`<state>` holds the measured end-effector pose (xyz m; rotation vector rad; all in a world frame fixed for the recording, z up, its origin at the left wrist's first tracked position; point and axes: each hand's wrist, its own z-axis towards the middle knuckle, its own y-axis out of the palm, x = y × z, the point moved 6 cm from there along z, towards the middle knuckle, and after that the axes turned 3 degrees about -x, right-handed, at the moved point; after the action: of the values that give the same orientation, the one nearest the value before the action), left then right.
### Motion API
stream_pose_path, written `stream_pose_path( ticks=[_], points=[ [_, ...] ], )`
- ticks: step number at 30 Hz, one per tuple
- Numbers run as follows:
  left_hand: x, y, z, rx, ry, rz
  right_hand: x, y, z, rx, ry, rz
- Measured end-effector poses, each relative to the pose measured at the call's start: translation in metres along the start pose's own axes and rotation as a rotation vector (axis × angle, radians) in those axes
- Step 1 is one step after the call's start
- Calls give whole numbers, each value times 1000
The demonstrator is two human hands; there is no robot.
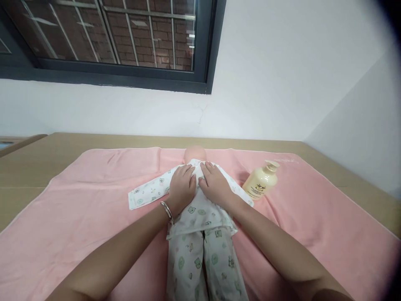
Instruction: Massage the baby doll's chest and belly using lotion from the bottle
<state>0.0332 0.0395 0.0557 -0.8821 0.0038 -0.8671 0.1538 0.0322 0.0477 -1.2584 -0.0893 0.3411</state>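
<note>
A baby doll lies on its back, its bald head at the far end. It wears a white long-sleeved top and matching trousers, both printed with small green animals. My left hand rests flat on the left side of the doll's chest, fingers stretched out. Beside it, my right hand lies flat on the right side of the chest, its fingers extended too. The two thumbs are close together near the middle. A silver bangle circles my left wrist. One sleeve spreads out to the left.
A cream pump bottle leans tilted by the doll's right-hand sleeve. Beneath everything is a pink blanket on a wooden tabletop. A white wall and a dark-framed barred window stand behind.
</note>
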Motion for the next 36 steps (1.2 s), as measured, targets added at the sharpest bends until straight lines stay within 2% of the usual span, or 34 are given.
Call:
stream_pose_path(
  ticks=[3, 5, 10, 12, 16, 22, 26, 29, 36],
  points=[
    [8, -8, -2, 33, 62, 2, -12, -7, -14, 43, 76, -72],
    [10, -10, -3, 40, 55, 13, -17, -10, -20, 47, 95, -95],
    [-2, -4, -2, -3, -126, 72, -3, -6, -9, 6, 105, -36],
    [-6, 1, -2, -24, -150, 107, 5, -1, -1, -25, 76, 6],
    [-3, 5, -1, -47, -34, 103, 12, 4, 6, -38, 24, 72],
    [8, -2, 0, 3, 134, 76, 6, 1, 3, 10, -26, 50],
    [14, -7, -1, 22, 175, 120, 1, -5, 1, 56, -58, 9],
    [18, -9, -2, 4, 151, 175, -7, -11, -5, 74, -43, -39],
    [18, -13, -1, -63, -11, 334, -24, -27, -21, 56, -45, -134]
  ],
)
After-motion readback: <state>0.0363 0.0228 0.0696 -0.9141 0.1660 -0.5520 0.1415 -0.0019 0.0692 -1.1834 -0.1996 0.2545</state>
